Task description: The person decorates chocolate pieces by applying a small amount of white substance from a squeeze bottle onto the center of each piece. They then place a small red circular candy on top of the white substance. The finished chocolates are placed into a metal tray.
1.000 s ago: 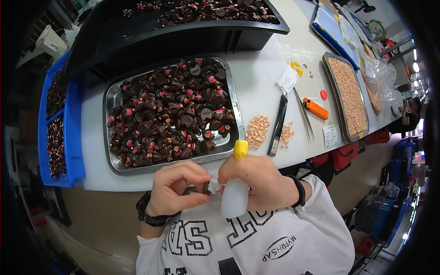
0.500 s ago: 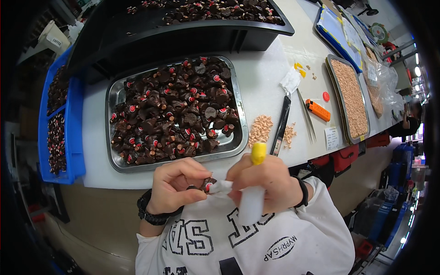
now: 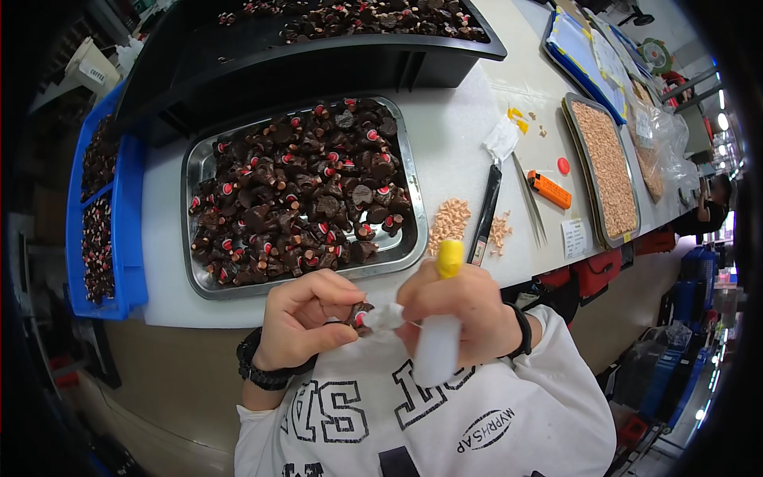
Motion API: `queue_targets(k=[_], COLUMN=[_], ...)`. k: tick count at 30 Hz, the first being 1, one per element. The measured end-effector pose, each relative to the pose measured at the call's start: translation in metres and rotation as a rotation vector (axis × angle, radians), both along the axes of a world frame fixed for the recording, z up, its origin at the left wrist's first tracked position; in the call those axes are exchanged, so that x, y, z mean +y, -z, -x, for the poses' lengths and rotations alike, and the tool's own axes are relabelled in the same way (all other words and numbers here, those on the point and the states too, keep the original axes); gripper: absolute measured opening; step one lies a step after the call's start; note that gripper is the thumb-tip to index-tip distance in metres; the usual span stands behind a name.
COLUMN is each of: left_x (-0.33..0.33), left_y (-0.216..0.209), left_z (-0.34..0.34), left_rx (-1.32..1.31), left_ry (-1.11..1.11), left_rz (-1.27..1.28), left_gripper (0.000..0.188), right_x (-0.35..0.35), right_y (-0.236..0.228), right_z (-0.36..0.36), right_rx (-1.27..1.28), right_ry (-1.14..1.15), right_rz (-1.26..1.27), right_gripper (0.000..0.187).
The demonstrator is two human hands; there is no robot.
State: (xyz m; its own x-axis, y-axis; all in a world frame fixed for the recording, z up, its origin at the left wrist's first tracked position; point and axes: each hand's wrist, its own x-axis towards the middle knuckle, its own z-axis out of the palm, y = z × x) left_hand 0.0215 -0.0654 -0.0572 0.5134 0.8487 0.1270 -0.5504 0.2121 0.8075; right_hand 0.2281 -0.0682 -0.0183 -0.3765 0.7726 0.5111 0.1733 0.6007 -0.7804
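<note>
Between the thumb and fingers of my left hand (image 3: 306, 319) is a small dark brown figurine part (image 3: 362, 316) with a red and pale spot on it. A white tissue-like wad (image 3: 385, 318) meets its right side. My right hand (image 3: 461, 306) is closed around a white bottle (image 3: 437, 350) with a yellow end (image 3: 450, 258) rising above the fingers. The wad sits at that hand's fingertips; how it is gripped is partly hidden. Beyond both hands lies a metal tray (image 3: 298, 288) piled with similar brown parts (image 3: 294, 191).
Right of the tray are small beige pieces (image 3: 450, 222), a black-handled cutter (image 3: 486, 219), tweezers (image 3: 530, 199), an orange tool (image 3: 550, 190) and a red cap (image 3: 563, 166). A black bin (image 3: 358, 71) stands behind, a blue bin (image 3: 127, 230) at left, a tray of beige pieces (image 3: 608, 167) at right.
The white wad at the brown part has shifted slightly up and looks more bunched. My right hand has moved very little; my left hand holds its place.
</note>
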Motion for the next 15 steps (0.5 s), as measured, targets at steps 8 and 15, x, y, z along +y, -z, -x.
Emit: queue_targets(k=[8,15], left_x=[0.004,0.0], left_y=[-0.004,-0.001], left_z=[0.0,0.0], left_rx=[0.178,0.055], left_ry=[0.064,0.014], left_rz=[-0.108,0.005], left_gripper=[0.033,0.036], right_x=[0.006,0.007], right_y=[0.004,0.002], right_z=[0.003,-0.005], right_rx=[-0.163,-0.026], right_ry=[-0.019,0.052], right_rz=[0.045,0.006], right_gripper=[0.035,0.036])
